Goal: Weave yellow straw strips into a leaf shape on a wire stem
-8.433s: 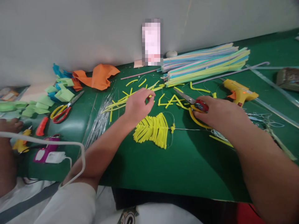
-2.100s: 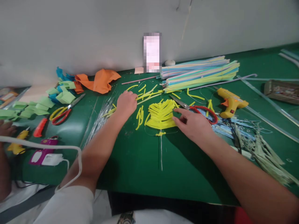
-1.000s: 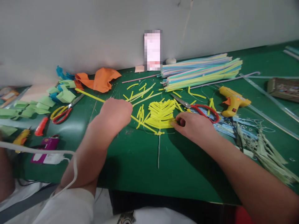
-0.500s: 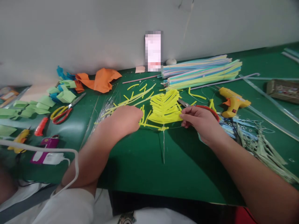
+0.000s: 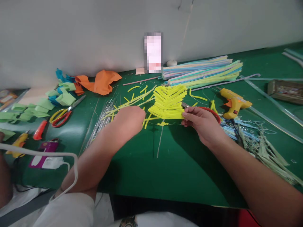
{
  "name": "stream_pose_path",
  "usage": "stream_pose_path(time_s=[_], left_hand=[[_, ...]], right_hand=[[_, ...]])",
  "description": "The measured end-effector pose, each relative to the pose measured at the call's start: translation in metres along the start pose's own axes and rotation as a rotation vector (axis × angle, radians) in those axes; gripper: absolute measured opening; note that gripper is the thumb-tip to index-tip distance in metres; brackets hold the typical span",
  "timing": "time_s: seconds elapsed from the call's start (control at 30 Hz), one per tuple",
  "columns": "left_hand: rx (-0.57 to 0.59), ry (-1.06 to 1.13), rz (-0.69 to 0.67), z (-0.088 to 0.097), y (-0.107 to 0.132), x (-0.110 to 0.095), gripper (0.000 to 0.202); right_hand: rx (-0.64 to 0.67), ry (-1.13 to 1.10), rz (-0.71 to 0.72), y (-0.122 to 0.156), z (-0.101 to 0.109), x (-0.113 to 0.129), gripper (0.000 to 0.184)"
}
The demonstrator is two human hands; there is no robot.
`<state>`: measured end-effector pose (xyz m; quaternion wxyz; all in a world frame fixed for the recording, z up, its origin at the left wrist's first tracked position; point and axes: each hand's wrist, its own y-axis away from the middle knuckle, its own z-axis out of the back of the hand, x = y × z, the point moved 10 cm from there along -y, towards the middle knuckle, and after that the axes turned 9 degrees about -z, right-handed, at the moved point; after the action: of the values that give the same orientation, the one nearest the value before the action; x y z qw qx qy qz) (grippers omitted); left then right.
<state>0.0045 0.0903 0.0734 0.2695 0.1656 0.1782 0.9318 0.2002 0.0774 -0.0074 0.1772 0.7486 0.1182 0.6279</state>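
Note:
A leaf shape of yellow pipe cleaners (image 5: 168, 102) lies between my hands, its thin stem (image 5: 160, 142) pointing towards me. Near the stem's top sits a small yellow twisted piece (image 5: 163, 124). At the leaf's right edge, my right hand (image 5: 197, 121) is closed in a pinch. My left hand (image 5: 131, 119) is a closed fist left of the leaf, over loose yellow cut pieces (image 5: 132, 97); its fingertips are hidden. A fine wire curves below the leaf towards both hands. Scissors with red handles (image 5: 210, 111) lie partly behind my right hand.
Bundled pastel pipe cleaners (image 5: 203, 72) lie by the wall near a propped phone (image 5: 153, 52). A yellow glue gun (image 5: 234, 102) is at right. Left are other scissors (image 5: 67, 112), orange paper (image 5: 104, 82) and a white cable (image 5: 47, 153). Another person's arm (image 5: 4, 171) shows at far left.
The leaf has risen slightly off the green table, and a shadow now shows beneath it. Its stem's lower end has swung left. Both hands stay in nearly the same place.

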Motion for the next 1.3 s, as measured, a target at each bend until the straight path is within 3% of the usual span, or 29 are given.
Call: stream_pose_path(time_s=[0.17, 0.4, 0.53, 0.73, 0.9, 1.3], left_hand=[[-0.102, -0.031, -0.153, 0.007, 0.004, -0.019, 0.026], [-0.083, -0.022, -0.033, 0.012, 0.001, -0.008, 0.027], [-0.126, -0.019, 0.005, 0.017, 0.006, -0.013, 0.03], [-0.169, -0.004, -0.105, 0.01, 0.008, -0.031, 0.025], [-0.163, 0.024, -0.114, 0.003, 0.002, -0.03, 0.022], [-0.187, 0.061, -0.181, 0.005, -0.005, -0.048, 0.026]], right_hand=[[-0.002, 0.007, 0.013, 0.0, -0.001, 0.001, 0.024], [0.012, -0.023, -0.006, 0.0, -0.002, 0.0, 0.026], [0.001, -0.028, -0.021, -0.001, 0.0, -0.001, 0.024], [0.051, -0.082, -0.001, -0.003, -0.005, -0.005, 0.025], [0.138, -0.159, -0.057, 0.001, -0.016, -0.008, 0.024], [0.143, -0.26, -0.154, 0.002, -0.019, -0.017, 0.017]])
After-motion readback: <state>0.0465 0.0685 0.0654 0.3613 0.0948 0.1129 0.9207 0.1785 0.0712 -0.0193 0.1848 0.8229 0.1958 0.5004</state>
